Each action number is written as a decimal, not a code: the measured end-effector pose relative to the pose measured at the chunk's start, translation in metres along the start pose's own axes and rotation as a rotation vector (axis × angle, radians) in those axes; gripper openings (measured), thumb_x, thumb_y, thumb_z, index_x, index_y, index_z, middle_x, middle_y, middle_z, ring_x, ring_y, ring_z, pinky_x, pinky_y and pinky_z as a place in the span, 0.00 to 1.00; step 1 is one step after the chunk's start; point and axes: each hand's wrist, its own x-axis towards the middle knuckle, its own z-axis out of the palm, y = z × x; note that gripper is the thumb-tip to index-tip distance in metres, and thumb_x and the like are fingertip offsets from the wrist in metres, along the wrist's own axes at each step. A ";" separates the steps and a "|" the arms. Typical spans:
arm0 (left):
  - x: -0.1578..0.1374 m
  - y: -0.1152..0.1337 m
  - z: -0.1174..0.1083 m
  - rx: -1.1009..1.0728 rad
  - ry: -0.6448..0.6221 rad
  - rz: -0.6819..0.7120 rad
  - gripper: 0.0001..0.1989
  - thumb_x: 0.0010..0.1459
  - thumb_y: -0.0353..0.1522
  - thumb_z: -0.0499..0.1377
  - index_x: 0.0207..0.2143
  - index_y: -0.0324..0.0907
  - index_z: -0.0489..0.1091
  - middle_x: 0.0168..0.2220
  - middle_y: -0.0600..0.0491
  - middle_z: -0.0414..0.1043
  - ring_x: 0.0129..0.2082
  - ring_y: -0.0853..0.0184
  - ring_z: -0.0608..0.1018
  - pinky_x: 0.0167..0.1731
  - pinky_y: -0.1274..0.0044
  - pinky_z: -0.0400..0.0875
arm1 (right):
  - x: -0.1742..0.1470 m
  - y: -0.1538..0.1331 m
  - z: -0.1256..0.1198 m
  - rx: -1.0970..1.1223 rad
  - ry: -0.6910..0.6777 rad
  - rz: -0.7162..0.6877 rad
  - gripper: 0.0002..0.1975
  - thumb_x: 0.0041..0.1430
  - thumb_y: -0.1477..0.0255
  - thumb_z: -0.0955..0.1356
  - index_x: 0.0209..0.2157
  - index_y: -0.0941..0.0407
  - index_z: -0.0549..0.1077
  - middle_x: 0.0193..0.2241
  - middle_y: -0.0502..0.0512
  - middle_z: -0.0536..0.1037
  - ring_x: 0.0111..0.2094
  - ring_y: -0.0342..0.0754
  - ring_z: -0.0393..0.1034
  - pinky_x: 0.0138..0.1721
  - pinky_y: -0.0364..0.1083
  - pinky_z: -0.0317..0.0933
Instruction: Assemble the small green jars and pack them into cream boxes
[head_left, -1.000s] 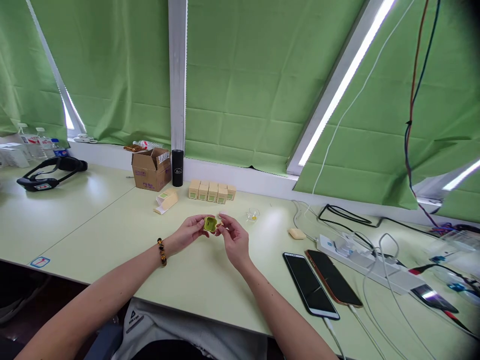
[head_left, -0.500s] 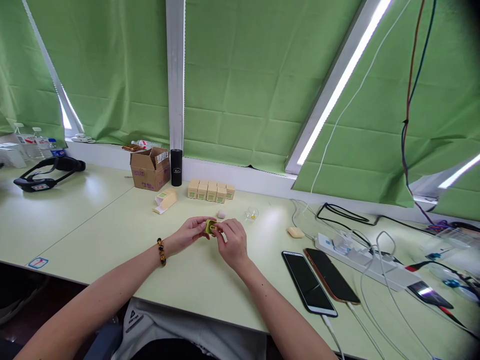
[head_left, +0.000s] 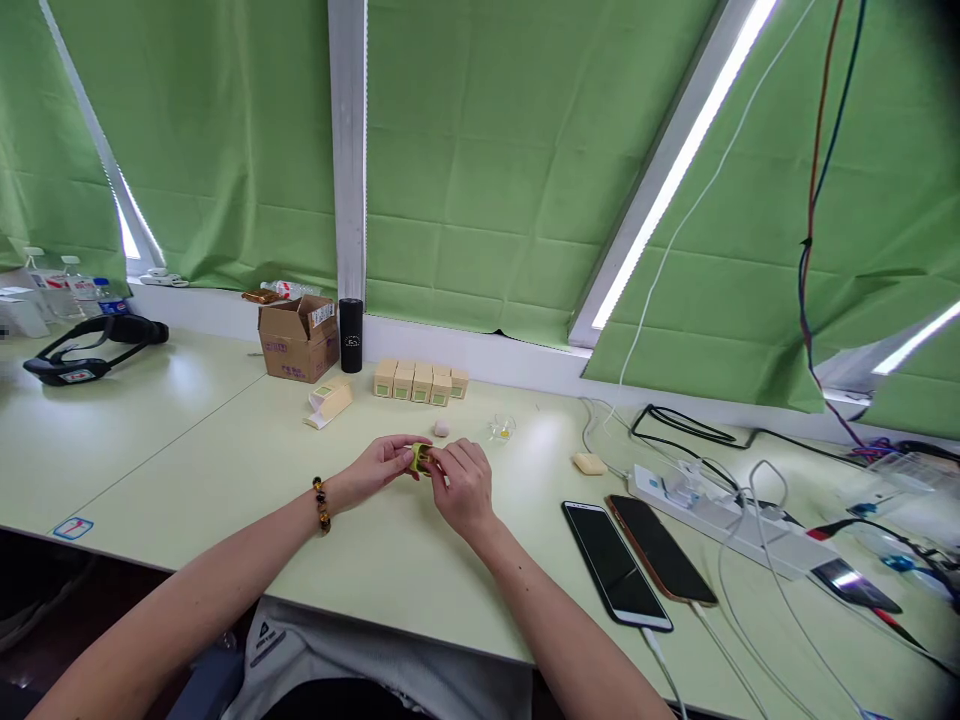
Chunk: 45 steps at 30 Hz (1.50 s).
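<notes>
Between my hands is a small yellow-green hollow piece, too small to name further. My left hand, with a beaded bracelet on its wrist, pinches it from the left. The fingers of my right hand are closed at its opening; what they hold there is mostly hidden. Just behind my hands lies a small pale pink piece. A small clear plastic piece with a yellow spot sits to its right. An opened cream carton lies on its side to the left.
Several small cream boxes stand in a row at the back, near a black cylinder and a cardboard box. At right are a white phone, a dark phone, a power strip and cables. A headset lies far left.
My right fingers have shifted slightly at the opening of the yellow-green piece. The view has moved a little; the things on the table stay where they were.
</notes>
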 end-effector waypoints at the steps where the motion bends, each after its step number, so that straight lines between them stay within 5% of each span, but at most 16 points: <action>1: 0.000 -0.001 -0.001 0.011 0.001 -0.001 0.24 0.62 0.41 0.65 0.56 0.39 0.72 0.46 0.43 0.78 0.43 0.63 0.78 0.47 0.69 0.72 | 0.000 0.001 0.000 0.007 -0.002 -0.003 0.07 0.68 0.73 0.66 0.36 0.56 0.77 0.26 0.53 0.75 0.32 0.49 0.64 0.36 0.49 0.54; 14: 0.001 0.003 -0.003 0.183 0.043 0.003 0.29 0.56 0.45 0.68 0.54 0.37 0.74 0.39 0.46 0.79 0.36 0.66 0.77 0.39 0.74 0.71 | -0.002 0.003 0.003 0.089 -0.007 -0.018 0.08 0.67 0.73 0.66 0.33 0.54 0.76 0.24 0.52 0.74 0.32 0.48 0.65 0.35 0.49 0.56; 19: 0.002 0.006 -0.001 0.237 0.099 0.055 0.26 0.59 0.43 0.67 0.54 0.38 0.75 0.41 0.46 0.80 0.35 0.68 0.76 0.38 0.74 0.71 | 0.000 0.010 -0.002 0.107 -0.025 -0.073 0.04 0.65 0.74 0.68 0.39 0.54 0.76 0.26 0.53 0.75 0.33 0.50 0.68 0.35 0.50 0.60; 23: 0.003 0.009 -0.001 0.251 0.162 0.097 0.26 0.58 0.43 0.67 0.54 0.38 0.75 0.44 0.44 0.80 0.38 0.65 0.79 0.38 0.74 0.73 | -0.001 0.013 -0.006 0.191 -0.032 -0.110 0.16 0.64 0.77 0.66 0.53 0.53 0.72 0.34 0.56 0.79 0.37 0.53 0.72 0.37 0.52 0.66; 31: 0.004 0.007 0.000 0.261 0.269 0.149 0.26 0.52 0.41 0.71 0.51 0.39 0.74 0.45 0.44 0.80 0.46 0.60 0.80 0.48 0.67 0.76 | -0.006 0.009 0.000 0.229 -0.025 0.061 0.29 0.62 0.68 0.71 0.63 0.52 0.61 0.53 0.64 0.75 0.54 0.61 0.71 0.41 0.57 0.75; 37: 0.003 0.003 0.002 0.307 0.240 0.168 0.30 0.52 0.42 0.71 0.54 0.40 0.69 0.41 0.45 0.80 0.42 0.61 0.80 0.45 0.67 0.76 | -0.009 0.007 0.007 0.247 -0.052 0.125 0.21 0.63 0.70 0.69 0.57 0.52 0.65 0.51 0.62 0.76 0.51 0.57 0.72 0.42 0.56 0.75; 45: 0.001 0.009 0.003 0.635 0.353 0.226 0.12 0.62 0.41 0.61 0.36 0.41 0.73 0.35 0.50 0.76 0.36 0.65 0.76 0.41 0.72 0.72 | -0.007 0.008 0.004 0.249 -0.027 0.146 0.21 0.62 0.72 0.70 0.57 0.52 0.66 0.50 0.62 0.76 0.51 0.58 0.71 0.42 0.56 0.74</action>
